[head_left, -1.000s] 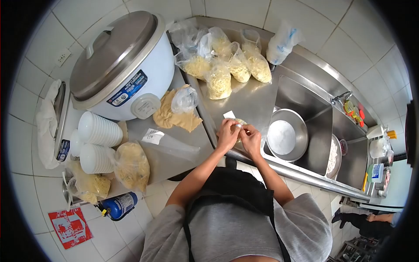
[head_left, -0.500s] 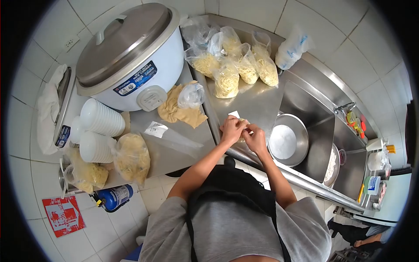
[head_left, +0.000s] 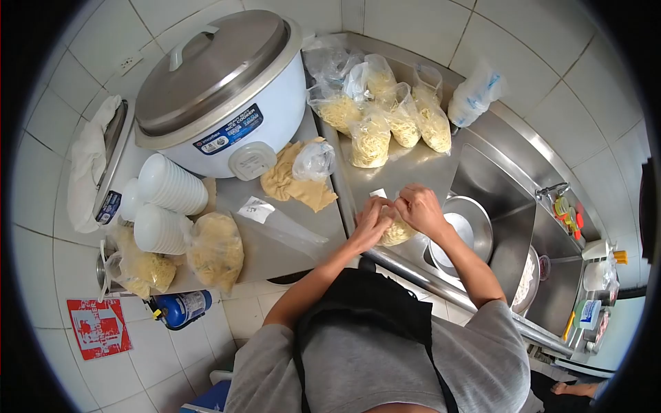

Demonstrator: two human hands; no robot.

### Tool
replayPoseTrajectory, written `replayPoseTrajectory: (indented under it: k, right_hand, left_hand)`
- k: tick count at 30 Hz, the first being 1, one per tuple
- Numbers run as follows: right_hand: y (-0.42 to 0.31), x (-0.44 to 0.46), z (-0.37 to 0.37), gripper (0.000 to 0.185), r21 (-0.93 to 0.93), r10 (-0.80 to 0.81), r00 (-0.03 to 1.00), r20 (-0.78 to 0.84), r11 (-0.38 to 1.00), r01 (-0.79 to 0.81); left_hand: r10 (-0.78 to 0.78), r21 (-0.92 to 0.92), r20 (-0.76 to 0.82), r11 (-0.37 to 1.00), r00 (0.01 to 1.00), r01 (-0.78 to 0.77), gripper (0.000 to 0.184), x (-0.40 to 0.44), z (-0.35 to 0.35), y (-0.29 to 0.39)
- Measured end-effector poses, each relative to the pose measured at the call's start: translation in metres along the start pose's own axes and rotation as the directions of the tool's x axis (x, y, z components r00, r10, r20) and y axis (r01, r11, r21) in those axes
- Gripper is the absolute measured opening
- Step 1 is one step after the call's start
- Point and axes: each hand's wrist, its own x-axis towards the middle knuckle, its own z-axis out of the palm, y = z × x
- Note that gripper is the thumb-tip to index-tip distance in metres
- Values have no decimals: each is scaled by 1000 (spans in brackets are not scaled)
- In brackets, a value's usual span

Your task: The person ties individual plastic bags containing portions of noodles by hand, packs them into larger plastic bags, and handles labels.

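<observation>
A small clear plastic bag of pale yellow noodles is under my hands at the front edge of the steel counter. My left hand is closed on the left side of its gathered top. My right hand pinches the top from the right, knuckles raised; the fingertips are partly hidden. Just beyond my left fingers shows a small white piece. Farther back on the counter stand several filled noodle bags.
A large rice cooker stands at the left, near stacked white tubs, a tan cloth and more bagged noodles. A flat plastic sleeve lies on the left counter. To the right, the sink holds a metal bowl.
My right hand has lifted and moved slightly right, turning over the bag's top. More of the noodle bag now shows below my hands. The whole view has shifted a little.
</observation>
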Motion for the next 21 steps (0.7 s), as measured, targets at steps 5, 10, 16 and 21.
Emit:
replayPoseTrajectory:
  k: [5, 10, 16, 21]
  right_hand:
    - [-15, 8, 3, 14, 88, -88, 988, 125, 993, 77]
    - [-21, 42, -11, 18, 215, 42, 981, 188, 973, -82]
    - [14, 88, -3, 26, 51, 53, 992, 116, 997, -59]
    - [51, 135, 47, 50, -302, -64, 970, -236, 953, -11]
  left_hand:
    - [102, 179, 30, 978, 994, -105, 25, 1, 2, -16]
    - [-168, -140, -28, 977, 985, 163, 25, 9, -17, -6]
    - [-124, -171, -170, 981, 978, 94, 28, 4, -39, 0]
    - [-107, 415, 127, 909, 986, 45, 24, 8, -11, -8]
